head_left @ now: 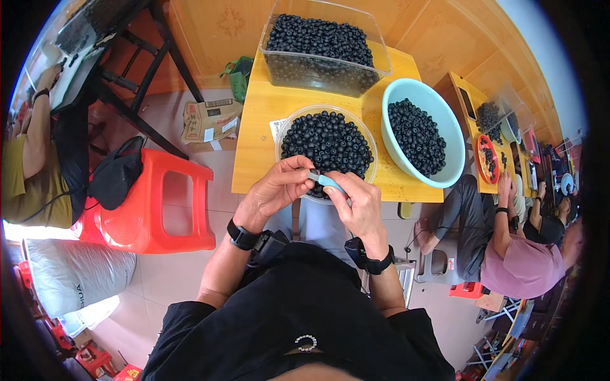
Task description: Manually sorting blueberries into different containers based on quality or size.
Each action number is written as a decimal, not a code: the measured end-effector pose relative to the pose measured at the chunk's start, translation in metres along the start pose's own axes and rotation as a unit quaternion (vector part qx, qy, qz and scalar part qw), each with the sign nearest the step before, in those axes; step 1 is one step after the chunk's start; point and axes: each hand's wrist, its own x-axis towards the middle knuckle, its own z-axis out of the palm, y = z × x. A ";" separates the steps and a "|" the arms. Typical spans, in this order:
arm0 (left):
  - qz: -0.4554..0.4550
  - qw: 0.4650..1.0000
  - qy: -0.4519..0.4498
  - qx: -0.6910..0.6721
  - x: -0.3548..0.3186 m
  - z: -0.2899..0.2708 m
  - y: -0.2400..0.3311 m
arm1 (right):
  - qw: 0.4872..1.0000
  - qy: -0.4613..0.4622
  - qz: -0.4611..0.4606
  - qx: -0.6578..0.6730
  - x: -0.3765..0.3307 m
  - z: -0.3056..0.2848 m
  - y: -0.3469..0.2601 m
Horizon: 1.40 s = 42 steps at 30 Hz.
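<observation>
left hand (274,189) pinching, maybe a bead; right hand (359,204) gripping blue tool (329,182)

The fingertips of the left hand (277,188) and right hand (359,204) close over both ends of a small light-blue tool (327,182), so its full shape and whether a bead sits on it cannot be told. The hands also cover the near rim of the clear round bowl (290,125). The clear box of beads (325,51) is cut off by the upper edge, and the trays on the far table (467,115) at right are too small to make out.
</observation>
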 end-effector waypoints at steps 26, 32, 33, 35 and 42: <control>-0.032 0.994 0.015 0.100 -0.007 0.017 -0.003 | 0.948 -0.041 0.143 0.280 0.001 0.006 0.000; -0.049 0.995 0.005 0.087 -0.007 0.006 -0.005 | 0.891 -0.031 0.183 0.415 -0.007 0.018 0.006; -0.050 0.995 0.004 0.087 -0.006 0.006 -0.005 | 0.893 -0.037 0.192 0.406 -0.007 0.017 0.007; -0.054 0.994 -0.004 0.091 -0.006 0.004 -0.005 | 0.894 -0.045 0.200 0.399 -0.007 0.017 0.007; -0.051 0.994 0.008 0.093 -0.004 0.005 -0.010 | 0.908 -0.056 0.210 0.360 -0.010 0.009 0.002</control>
